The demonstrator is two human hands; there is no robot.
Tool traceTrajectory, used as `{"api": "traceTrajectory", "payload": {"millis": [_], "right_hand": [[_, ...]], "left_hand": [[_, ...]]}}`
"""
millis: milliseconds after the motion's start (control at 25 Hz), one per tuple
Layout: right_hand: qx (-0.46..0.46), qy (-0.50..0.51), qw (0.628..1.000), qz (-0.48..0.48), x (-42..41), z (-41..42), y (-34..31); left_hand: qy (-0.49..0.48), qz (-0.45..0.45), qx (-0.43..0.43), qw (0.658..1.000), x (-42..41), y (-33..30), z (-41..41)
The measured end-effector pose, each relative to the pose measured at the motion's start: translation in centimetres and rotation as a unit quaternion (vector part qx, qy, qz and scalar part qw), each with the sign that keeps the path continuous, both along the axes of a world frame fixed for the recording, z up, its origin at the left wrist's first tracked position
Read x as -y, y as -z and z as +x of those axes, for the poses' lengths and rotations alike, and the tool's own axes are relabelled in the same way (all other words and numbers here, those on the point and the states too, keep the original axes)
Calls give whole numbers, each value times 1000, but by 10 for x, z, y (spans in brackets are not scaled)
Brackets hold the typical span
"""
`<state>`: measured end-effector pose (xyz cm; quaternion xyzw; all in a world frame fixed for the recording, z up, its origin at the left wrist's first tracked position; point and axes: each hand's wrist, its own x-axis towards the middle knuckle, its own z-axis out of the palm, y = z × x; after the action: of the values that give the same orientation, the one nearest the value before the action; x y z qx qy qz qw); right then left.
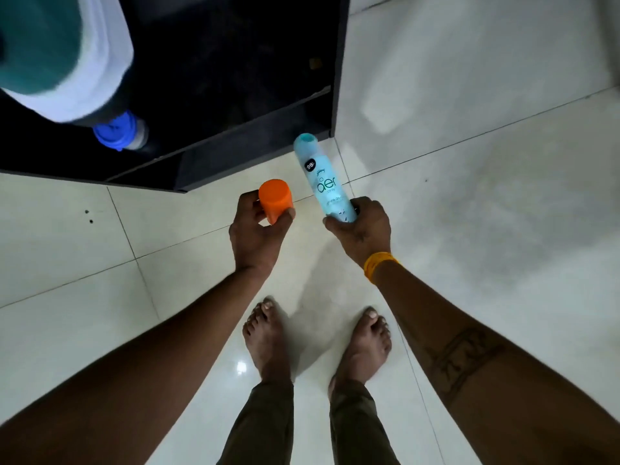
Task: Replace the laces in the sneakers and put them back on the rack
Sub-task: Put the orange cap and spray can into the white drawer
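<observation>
The head view looks straight down at a person standing barefoot on a pale tiled floor (469,162), arms stretched forward. The left hand (258,226) grasps an orange cap (274,199), fingers curled round its lower part, with the closed end pointing away from the body. The right hand (360,229) grips the base of a light blue aerosol can (322,177), whose uncapped nozzle end tilts forward toward the near right corner of a dark rack (235,95). A yellow band (380,265) sits on the right wrist. Cap and can are close together but apart.

The sneakers and their laces cannot be made out anywhere; the rack's shelves are too dark to tell what lies on them. At the rack's left end a blue-capped bottle (122,130) shows beneath a blurred white and teal shape (57,52) that cannot be identified.

The step in hand appears to be handling the spray, capping or uncapping it beside the rack. To cap it well, the person would likely turn the cap's open side toward the nozzle, line the two up on one axis, hold the can steady from its base and press the cap straight down until it seats, keeping fingers off the nozzle.
</observation>
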<state>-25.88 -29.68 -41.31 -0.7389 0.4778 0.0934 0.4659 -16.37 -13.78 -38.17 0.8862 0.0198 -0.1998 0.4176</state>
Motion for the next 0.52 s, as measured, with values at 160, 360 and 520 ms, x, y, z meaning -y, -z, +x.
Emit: {"api": "traceTrajectory", "payload": {"millis": [160, 360, 520], "right_hand": [[57, 133, 989, 36, 16, -25, -99], [107, 207, 972, 12, 55, -44, -251], [143, 260, 955, -16, 86, -62, -370]], "left_hand": [[42, -62, -18, 997, 42, -95, -12], [82, -147, -32, 985, 112, -240, -17], [125, -196, -32, 972, 157, -357, -20]]}}
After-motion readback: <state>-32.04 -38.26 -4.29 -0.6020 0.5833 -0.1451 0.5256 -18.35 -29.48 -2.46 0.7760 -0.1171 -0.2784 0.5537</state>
